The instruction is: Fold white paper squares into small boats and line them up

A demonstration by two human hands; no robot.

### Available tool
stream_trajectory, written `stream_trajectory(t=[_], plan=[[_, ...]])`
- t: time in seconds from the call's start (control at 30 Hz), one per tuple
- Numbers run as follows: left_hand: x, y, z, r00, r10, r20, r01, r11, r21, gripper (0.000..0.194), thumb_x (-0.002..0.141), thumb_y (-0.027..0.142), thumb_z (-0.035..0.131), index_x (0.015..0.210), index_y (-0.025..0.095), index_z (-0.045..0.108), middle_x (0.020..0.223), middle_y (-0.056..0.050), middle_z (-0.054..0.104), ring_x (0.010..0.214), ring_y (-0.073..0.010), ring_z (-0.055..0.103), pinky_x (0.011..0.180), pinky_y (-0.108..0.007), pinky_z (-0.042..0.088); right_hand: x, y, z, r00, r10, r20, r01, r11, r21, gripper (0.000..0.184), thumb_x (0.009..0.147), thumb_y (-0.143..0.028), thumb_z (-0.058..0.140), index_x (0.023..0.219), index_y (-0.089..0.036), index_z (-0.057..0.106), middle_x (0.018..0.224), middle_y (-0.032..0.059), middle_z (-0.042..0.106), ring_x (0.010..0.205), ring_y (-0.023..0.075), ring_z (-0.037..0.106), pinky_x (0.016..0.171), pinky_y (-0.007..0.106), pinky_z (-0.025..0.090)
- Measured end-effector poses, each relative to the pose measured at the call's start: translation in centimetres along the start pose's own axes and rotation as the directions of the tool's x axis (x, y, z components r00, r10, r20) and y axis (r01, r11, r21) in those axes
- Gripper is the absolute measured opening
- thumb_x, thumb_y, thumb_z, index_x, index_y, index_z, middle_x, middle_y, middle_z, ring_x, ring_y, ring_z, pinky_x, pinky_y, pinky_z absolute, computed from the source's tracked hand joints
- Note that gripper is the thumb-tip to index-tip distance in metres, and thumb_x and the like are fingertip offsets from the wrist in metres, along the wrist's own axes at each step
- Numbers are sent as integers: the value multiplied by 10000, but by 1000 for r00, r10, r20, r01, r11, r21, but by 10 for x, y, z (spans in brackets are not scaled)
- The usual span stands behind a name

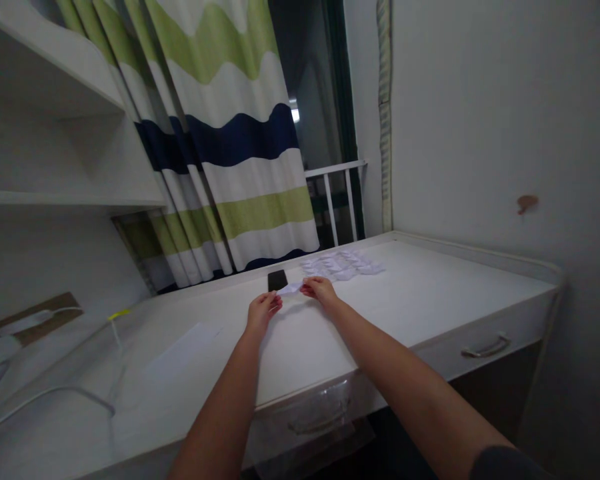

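Note:
A small piece of white paper (pixel 290 289) is stretched between my two hands, a little above the white desk (pixel 325 340). Its left end is pinched by my left hand (pixel 263 312), fingers closed. My right hand (pixel 320 291) grips the other end between thumb and fingers. Just behind the paper lies a dark flat rectangular object (pixel 277 280), perhaps a phone. Beyond my right hand, several twisted or folded white paper pieces (pixel 343 265) are laid out together. To the left, flat white paper (pixel 184 347) rests on the desk.
White cables (pixel 65 390) and a power strip (pixel 25 323) are at the left, under white shelves (pixel 70 200). A striped curtain (pixel 230 147) hangs behind the desk. Drawer handles (pixel 486 348) stick out from the front, and a wall (pixel 480 133) bounds the right side.

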State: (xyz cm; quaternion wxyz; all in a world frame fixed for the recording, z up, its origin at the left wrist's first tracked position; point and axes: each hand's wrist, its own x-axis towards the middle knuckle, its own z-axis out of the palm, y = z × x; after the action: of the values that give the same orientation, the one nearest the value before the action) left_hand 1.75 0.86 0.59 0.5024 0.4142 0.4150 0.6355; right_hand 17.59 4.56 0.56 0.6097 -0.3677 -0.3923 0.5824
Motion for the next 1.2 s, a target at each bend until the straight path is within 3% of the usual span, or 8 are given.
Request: stream_trajectory(t=[0.33, 0.57, 0.83, 1.2], plan=[[24, 18, 14, 999, 29, 16, -29, 998, 49, 96, 651, 163, 639, 699, 105, 581, 627, -48, 625, 573, -109, 597, 623, -248, 494, 26, -16, 4, 999, -33, 12, 34, 998, -44, 145, 719, -118, 557, 579, -142, 530, 502, 18, 592, 499, 95, 580, 525, 197, 495], [60, 24, 43, 998, 19, 59, -23, 997, 70, 107, 628, 162, 655, 659, 113, 565, 578, -39, 595, 523, -102, 567, 564, -237, 476, 53, -45, -13, 997, -79, 12, 80, 992, -101, 165, 729, -124, 554, 568, -141, 521, 482, 17, 573, 483, 91, 564, 504, 193, 482], [105, 14, 99, 985, 64, 158, -78, 994, 80, 109, 604, 171, 662, 655, 130, 575, 589, -22, 589, 555, -99, 557, 621, -264, 478, 89, -84, -54, 986, -144, -82, 132, 982, -138, 186, 736, -103, 549, 554, -124, 518, 538, 20, 574, 488, 85, 566, 507, 201, 476], [167, -25, 205, 960, 24, 281, -57, 992, 109, 88, 616, 123, 650, 643, 122, 566, 569, -34, 592, 548, -114, 569, 650, -300, 474, 149, -128, -145, 958, -204, -204, 166, 968, -189, 147, 710, -85, 581, 578, -119, 526, 500, 23, 567, 477, 103, 572, 495, 213, 483]])
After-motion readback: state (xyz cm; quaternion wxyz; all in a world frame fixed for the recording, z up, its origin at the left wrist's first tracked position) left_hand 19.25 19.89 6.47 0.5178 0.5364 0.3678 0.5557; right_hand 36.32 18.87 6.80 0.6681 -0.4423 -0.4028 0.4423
